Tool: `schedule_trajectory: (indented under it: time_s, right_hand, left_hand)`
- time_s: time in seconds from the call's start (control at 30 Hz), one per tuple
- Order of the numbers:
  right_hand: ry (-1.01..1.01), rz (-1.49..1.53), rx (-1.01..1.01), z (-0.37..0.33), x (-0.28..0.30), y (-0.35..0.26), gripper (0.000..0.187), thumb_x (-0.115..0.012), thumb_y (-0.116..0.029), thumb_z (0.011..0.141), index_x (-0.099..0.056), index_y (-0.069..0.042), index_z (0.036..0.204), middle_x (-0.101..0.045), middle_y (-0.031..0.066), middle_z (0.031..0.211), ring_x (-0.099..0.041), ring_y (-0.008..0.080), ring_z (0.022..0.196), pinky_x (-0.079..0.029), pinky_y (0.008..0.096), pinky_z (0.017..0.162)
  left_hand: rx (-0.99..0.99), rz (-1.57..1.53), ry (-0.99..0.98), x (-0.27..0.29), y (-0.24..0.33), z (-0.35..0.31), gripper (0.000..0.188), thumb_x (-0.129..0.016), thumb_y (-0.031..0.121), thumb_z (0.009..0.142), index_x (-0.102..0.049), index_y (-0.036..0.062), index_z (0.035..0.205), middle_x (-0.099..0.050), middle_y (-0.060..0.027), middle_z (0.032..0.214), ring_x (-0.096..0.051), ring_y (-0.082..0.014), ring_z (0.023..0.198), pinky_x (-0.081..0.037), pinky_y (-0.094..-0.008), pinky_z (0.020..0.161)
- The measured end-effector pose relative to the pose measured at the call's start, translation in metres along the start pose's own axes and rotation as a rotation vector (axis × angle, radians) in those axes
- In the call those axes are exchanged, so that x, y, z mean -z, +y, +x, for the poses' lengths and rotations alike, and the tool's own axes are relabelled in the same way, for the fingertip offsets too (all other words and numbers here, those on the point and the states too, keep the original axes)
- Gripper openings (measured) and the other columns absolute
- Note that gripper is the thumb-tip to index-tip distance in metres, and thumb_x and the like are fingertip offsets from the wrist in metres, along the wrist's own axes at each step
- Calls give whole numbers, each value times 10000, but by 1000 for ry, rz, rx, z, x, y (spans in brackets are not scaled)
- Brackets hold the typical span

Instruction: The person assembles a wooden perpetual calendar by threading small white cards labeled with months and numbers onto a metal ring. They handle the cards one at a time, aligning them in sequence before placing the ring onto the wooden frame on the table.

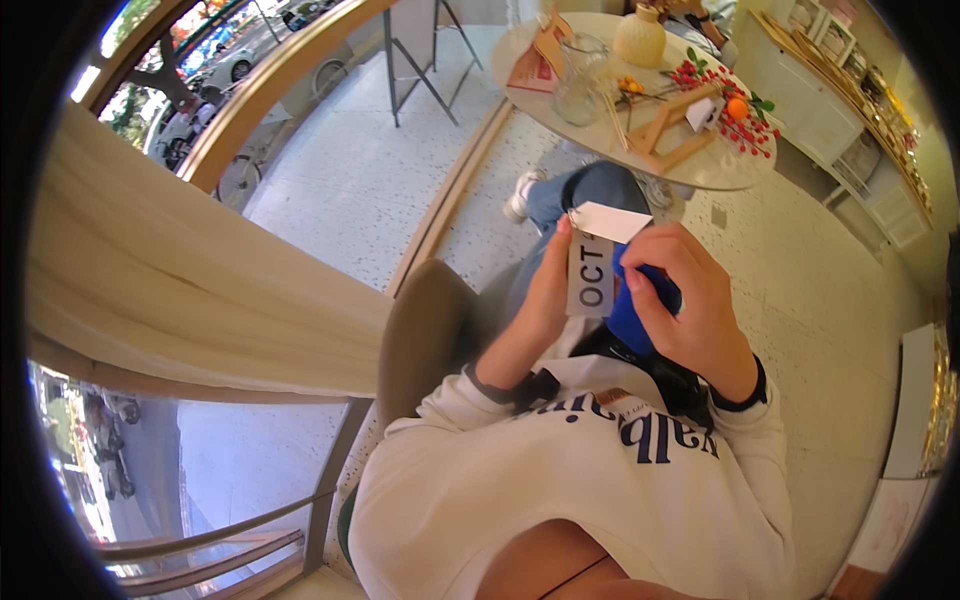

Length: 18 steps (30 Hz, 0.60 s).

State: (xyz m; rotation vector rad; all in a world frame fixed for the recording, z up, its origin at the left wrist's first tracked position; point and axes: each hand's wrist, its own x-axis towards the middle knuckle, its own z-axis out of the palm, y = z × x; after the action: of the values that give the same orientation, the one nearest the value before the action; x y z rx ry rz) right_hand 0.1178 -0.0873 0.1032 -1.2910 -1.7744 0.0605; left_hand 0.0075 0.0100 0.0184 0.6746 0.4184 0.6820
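Observation:
On the left side of my lap, my left hand (548,285) is closed around the edge of a small stack of calendar cards. The grey card (590,275) facing up carries large dark lettering. A blank white card (612,221) is turned up across its top, meeting it near my left thumb. Beside the cards' right edge, my right hand (685,295) is curled with thumb and forefinger pinched; whatever may be between them is too small to make out. A bright blue item (628,328) lies beneath the right hand, mostly covered, its kind unclear.
Ahead stands a round table (700,178) with a glass jug (580,85), a cream vase (640,38), a wooden stand (672,130) and red berry sprigs (752,130). A beige curtain (200,270) hangs at my left. White cabinets (800,110) line the far right.

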Motion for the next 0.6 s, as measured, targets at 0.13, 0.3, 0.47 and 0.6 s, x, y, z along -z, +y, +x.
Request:
schedule_trajectory:
  time_s: [0.13,0.3,0.47,0.6]
  right_hand:
    - [114,-57,-114,-9,1,19,122,-579,42,832,-574,-28,932,-577,112,878,-590,266,777,-469,330,677]
    - [116,-26,-298,-11,17,33,109,-572,42,848,-575,-26,932,-568,96,858,-558,219,708,-448,284,642]
    - [15,-28,-242,-14,16,37,134,-563,35,850,-572,-31,966,-546,74,827,-512,160,681,-432,273,642]
    - [-136,186,-469,-14,23,34,125,-561,25,873,-573,-40,980,-560,53,865,-532,149,748,-441,269,700]
  left_hand:
    - [-106,83,-141,9,-3,8,619,-214,570,996,-558,71,1116,-641,-113,843,-618,-200,668,-513,-310,594]
    - [115,51,-259,23,-1,14,583,-232,536,998,-556,57,1074,-629,-130,787,-604,-226,596,-501,-312,555]
    - [179,741,-248,24,2,10,552,-262,518,1017,-546,47,1060,-590,-74,723,-572,-170,539,-473,-267,512]
    - [320,335,-365,26,29,3,583,-286,536,1007,-560,26,1072,-593,-108,716,-548,-195,508,-443,-273,483]
